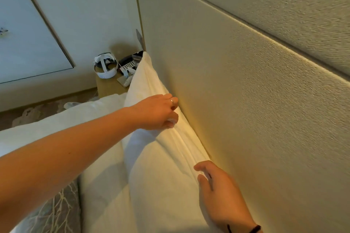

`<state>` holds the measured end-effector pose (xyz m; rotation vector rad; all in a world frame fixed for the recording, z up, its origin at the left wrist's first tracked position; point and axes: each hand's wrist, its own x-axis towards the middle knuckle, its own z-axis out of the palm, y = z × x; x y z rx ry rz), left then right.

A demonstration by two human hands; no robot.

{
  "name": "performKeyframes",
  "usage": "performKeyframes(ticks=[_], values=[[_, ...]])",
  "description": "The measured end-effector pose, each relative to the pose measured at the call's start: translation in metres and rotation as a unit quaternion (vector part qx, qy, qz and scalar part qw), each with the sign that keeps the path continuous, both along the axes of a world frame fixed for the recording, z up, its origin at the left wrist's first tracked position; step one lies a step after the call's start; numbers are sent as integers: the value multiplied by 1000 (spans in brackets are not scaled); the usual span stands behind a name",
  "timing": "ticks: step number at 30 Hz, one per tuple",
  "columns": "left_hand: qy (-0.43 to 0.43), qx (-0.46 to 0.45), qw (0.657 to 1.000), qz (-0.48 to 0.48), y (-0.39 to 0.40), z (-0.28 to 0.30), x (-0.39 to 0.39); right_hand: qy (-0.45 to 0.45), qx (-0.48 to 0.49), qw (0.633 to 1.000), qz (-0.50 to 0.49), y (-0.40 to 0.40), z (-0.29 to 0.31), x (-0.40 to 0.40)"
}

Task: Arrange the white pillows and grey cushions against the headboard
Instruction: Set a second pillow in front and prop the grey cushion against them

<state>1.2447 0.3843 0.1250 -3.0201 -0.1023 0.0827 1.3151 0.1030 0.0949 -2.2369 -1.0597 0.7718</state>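
A white pillow is standing on edge on the bed, its top seam leaning against the headboard. The left hand is reaching across and pinching a fold of the pillow's upper edge, its fingers closed on the fabric. The right hand is resting on the nearer stretch of that edge with its fingers loosely spread, pressing, not gripping, as far as can be told.

To do this step well, both hands should be working the same seam: the left is lifting and tugging the far corner taut, while the right is flattening the near part so the pillow sits square and upright (a sagging middle would let it slump forward). Pulling evenly along the headboard, not away from it, should keep the back of the pillow touching the panel.

A second pillow is lying in front of the first, and a patterned grey cushion is showing at the lower left, so both are probably waiting their turn. Beyond the far corner, a small surface is carrying a headset and other small items, close enough that a hard tug that way might brush them.
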Motion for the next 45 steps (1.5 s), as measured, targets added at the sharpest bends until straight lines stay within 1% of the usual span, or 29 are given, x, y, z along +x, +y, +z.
performKeyframes(ticks=[3,5,7,8,10,12,14,16,17,19,22,24,26,28,31,34,36,38,40,43,45], values=[[-17,-57,997,50,-12,0,5,-49,21,999,4,-10,7,-4],[-41,-99,991,85,-13,9,13,-95,72,993,-3,-13,12,-2],[-80,-112,985,103,-14,18,24,-143,113,983,-5,-14,18,3],[-100,-114,982,111,-16,20,29,-170,114,979,-4,-14,22,6],[-121,-118,976,137,-25,19,36,-227,86,970,6,-14,24,10],[-118,-123,970,176,-39,10,38,-275,42,960,15,-15,23,13],[-122,-130,960,215,-52,-3,34,-304,-7,952,22,-16,19,13],[-141,-139,952,234,-66,-13,25,-314,-38,948,25,-18,19,9],[-150,-144,952,226,-72,-17,20,-315,-41,948,23,-20,20,5],[-152,-129,966,164,-84,-20,10,-305,-31,952,19,-32,23,-4],[-151,-105,981,66,-105,-20,-2,-231,-6,973,6,-62,27,-16],[-123,-121,985,28,-120,-18,-5,-181,-2,983,-7,-86,32,-21],[-61,-147,987,2,-134,-15,-2,-169,-8,986,-7,-110,37,-23],[-11,-156,988,-6,-145,-12,3,-172,-20,985,-8,-129,42,-24],[0,-148,989,-13,-160,-5,13,-178,-47,983,-23,-147,50,-21],[5,-158,987,-4,-171,2,19,-164,-78,983,-24,-163,54,-24],[30,-173,984,1,-179,2,18,-163,-96,982,-22,-176,52,-28],[52,-190,980,9,-185,4,16,-172,-91,980,-28,-186,50,-30],[34,-181,983,19,-191,7,16,-205,-64,976,-43,-191,51,-31],[-69,-163,983,54,-205,8,20,-298,-24,951,-73,-188,53,-32],[-114,-170,974,94,-218,0,18,-346,-37,934,-81,-185,47,-33]])
